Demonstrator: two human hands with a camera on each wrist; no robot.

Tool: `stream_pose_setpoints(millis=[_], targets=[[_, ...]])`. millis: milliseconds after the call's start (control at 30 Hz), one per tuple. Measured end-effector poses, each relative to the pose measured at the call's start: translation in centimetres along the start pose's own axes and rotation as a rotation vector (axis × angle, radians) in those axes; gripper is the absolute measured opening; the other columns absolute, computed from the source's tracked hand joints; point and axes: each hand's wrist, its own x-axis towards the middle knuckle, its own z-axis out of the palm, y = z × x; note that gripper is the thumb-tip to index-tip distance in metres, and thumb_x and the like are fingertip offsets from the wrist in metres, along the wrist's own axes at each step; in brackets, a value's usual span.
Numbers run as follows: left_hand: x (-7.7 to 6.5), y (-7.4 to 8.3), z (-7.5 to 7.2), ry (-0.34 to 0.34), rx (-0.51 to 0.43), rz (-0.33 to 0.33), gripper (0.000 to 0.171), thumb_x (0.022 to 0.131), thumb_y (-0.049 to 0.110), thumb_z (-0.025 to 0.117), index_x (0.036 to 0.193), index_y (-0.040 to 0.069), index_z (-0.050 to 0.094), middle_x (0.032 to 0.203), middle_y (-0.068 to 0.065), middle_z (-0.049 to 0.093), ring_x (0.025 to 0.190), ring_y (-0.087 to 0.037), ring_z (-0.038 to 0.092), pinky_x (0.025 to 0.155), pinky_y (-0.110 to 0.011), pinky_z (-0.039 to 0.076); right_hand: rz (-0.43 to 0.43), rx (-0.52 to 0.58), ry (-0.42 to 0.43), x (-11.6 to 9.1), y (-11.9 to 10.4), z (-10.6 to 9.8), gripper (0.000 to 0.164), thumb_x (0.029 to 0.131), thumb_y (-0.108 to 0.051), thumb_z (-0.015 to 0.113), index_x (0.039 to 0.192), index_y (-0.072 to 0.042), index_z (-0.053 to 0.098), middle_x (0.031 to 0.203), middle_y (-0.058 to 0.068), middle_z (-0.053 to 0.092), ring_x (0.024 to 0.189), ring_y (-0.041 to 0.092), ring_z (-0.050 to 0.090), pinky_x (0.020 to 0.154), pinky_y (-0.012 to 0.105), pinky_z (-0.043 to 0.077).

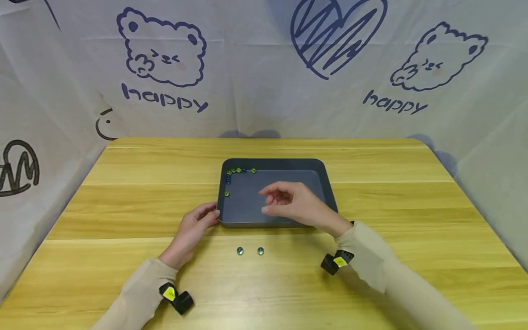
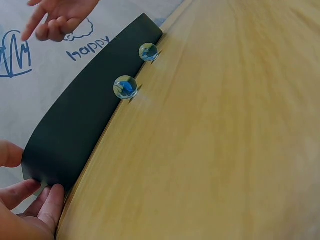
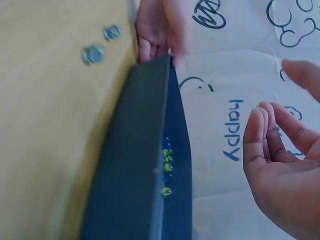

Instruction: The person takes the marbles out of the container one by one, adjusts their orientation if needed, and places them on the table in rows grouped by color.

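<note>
A dark grey rectangular tray [image 1: 272, 224] stands on the table. Along its far and left walls lie several glass marbles, such as a yellow-green marble [image 1: 227, 193] and a blue one [image 1: 228, 181]. My left hand [image 1: 194, 231] touches the tray's near left corner, with its thumb at the rim and its fairly straight fingers against the outer side. Above the inside of the tray hovers my right hand [image 1: 294, 201]; its thumb and loosely bent fingers are apart, with nothing between them. Two clear marbles with blue inside, a left one [image 1: 240, 250] and a right one [image 1: 261, 251], rest before the tray.
The wooden table [image 1: 123, 206] reaches back to a white cloth [image 1: 255, 91] with drawn bears, a heart and writing. Black wrist cameras sit on both sleeves, and the left camera [image 1: 181, 301] is low over the tabletop.
</note>
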Motion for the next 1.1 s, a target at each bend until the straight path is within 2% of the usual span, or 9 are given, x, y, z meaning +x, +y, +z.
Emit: stream_pose_setpoints(millis=[433, 667, 900, 1100], targets=[[0.0, 0.0, 0.0, 0.013, -0.001, -0.009, 0.046, 0.101, 0.016, 0.051, 0.141, -0.004, 0.043, 0.142, -0.021, 0.044, 0.12, -0.032, 0.053, 0.106, -0.038, 0.04, 0.055, 0.014, 0.072, 5.0, -0.8, -2.0, 0.038, 0.09, -0.021, 0.07, 0.124, -0.006, 0.062, 0.1, 0.008, 0.062, 0.091, 0.023, 0.057, 0.081, 0.036, 0.051], [0.0, 0.1, 0.0, 0.014, -0.004, -0.009, 0.046, 0.101, 0.016, 0.051, 0.141, -0.004, 0.043, 0.142, -0.02, 0.044, 0.12, -0.031, 0.053, 0.105, -0.037, 0.04, 0.069, -0.033, 0.087, 7.5, -0.6, -2.3, 0.04, 0.09, -0.021, 0.07, 0.125, -0.005, 0.061, 0.1, 0.008, 0.063, 0.093, 0.022, 0.058, 0.084, 0.04, 0.05], [0.0, 0.1, 0.0, 0.015, -0.001, -0.008, 0.045, 0.101, 0.017, 0.051, 0.141, -0.004, 0.044, 0.142, -0.02, 0.045, 0.12, -0.031, 0.053, 0.106, -0.038, 0.04, 0.107, -0.098, 0.086, 9.2, -0.4, -2.2, 0.037, 0.09, -0.023, 0.071, 0.122, -0.007, 0.064, 0.097, 0.006, 0.063, 0.091, 0.022, 0.058, 0.078, 0.033, 0.048], [0.0, 0.0, -0.1, 0.014, -0.009, -0.01, 0.045, 0.101, 0.016, 0.051, 0.141, -0.003, 0.044, 0.142, -0.02, 0.044, 0.121, -0.031, 0.052, 0.106, -0.038, 0.04, 0.109, -0.131, 0.075, 10.5, 0.0, -2.0, 0.034, 0.09, -0.025, 0.071, 0.119, -0.009, 0.066, 0.095, 0.006, 0.063, 0.087, 0.022, 0.057, 0.074, 0.032, 0.047]])
